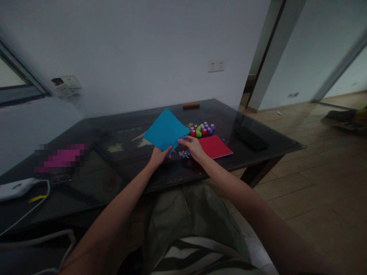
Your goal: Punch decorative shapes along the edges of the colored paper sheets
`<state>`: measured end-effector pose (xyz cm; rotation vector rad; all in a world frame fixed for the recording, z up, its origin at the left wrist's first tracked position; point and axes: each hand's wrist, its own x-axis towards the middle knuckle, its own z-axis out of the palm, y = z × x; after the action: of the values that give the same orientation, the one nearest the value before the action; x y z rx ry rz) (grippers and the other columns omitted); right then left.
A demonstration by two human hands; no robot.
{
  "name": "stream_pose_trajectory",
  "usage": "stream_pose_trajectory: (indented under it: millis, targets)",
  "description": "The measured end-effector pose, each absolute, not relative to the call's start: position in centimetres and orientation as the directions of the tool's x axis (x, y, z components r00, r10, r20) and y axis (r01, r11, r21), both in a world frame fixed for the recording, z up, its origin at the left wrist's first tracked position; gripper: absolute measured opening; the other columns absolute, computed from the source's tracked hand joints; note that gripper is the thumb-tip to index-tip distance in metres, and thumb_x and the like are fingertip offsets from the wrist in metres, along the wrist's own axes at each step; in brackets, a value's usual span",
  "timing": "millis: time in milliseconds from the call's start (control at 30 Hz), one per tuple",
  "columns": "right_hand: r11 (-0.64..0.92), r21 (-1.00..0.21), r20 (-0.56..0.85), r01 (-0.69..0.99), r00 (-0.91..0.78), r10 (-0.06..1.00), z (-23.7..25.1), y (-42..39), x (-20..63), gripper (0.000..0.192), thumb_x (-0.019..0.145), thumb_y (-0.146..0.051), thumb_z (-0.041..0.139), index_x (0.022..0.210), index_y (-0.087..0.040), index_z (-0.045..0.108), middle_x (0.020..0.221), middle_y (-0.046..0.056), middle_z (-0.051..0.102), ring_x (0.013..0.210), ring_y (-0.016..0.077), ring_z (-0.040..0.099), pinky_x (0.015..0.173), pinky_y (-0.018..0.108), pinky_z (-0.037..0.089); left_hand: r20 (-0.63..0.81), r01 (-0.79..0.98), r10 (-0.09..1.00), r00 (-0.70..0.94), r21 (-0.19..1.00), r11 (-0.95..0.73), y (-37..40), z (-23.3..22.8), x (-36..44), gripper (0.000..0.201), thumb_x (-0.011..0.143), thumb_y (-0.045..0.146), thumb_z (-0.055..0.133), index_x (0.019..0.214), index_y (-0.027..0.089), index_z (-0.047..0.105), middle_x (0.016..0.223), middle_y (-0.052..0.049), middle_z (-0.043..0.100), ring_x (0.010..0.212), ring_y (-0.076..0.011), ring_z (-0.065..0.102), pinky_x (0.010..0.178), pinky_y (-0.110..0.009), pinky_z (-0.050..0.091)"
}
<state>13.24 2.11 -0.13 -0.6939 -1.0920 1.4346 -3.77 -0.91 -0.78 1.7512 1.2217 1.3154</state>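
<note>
A square sheet of blue paper (166,130) is tilted up above the table, its lower edge pinched in my left hand (159,156). My right hand (192,146) grips a small purple craft punch (181,139) at the sheet's right corner. Just below, a little heap of pink and blue paper cut-outs (184,154) lies on the tabletop. Several more craft punches (202,130), in red, green and purple, are grouped behind my right hand. Beside that hand is red paper (215,146), lying flat.
The dark glossy table (129,168) stands against the wall. A black phone-like slab (250,138) lies at its right, and a brown cylinder (191,105) at the back. On the left are a blurred pink item (61,157) and a white power strip (17,189) with its cable.
</note>
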Motion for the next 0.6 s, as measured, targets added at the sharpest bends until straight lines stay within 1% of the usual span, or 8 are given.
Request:
stream_pose_trajectory:
  millis: [233, 600]
  targets:
    - [0.067, -0.906, 0.154, -0.417, -0.180, 0.971, -0.08, 2.10, 13.25, 0.031, 0.051, -0.029, 0.081, 0.073, -0.017, 0.063, 0.076, 0.002, 0.067, 0.072, 0.0146, 0.060, 0.071, 0.029, 0.045, 0.384, 0.304, 0.919, 0.082, 0.869, -0.391, -0.70, -1.04, -3.96, 0.027, 0.077, 0.040, 0.061, 0.073, 0.013, 0.062, 0.061, -0.005, 0.066, 0.048, -0.0137, 0.055, 0.057, -0.028, 0.048]
    - [0.058, -0.908, 0.143, -0.414, -0.179, 0.973, 0.05, 1.94, 13.25, 0.030, 0.050, -0.030, 0.081, 0.069, -0.017, 0.062, 0.074, 0.001, 0.065, 0.068, 0.0131, 0.058, 0.069, 0.028, 0.044, 0.385, 0.334, 0.919, 0.090, 0.857, -0.392, -0.81, -0.78, -3.95, 0.028, 0.077, 0.040, 0.060, 0.070, 0.013, 0.064, 0.059, -0.005, 0.065, 0.049, -0.0142, 0.055, 0.059, -0.028, 0.048]
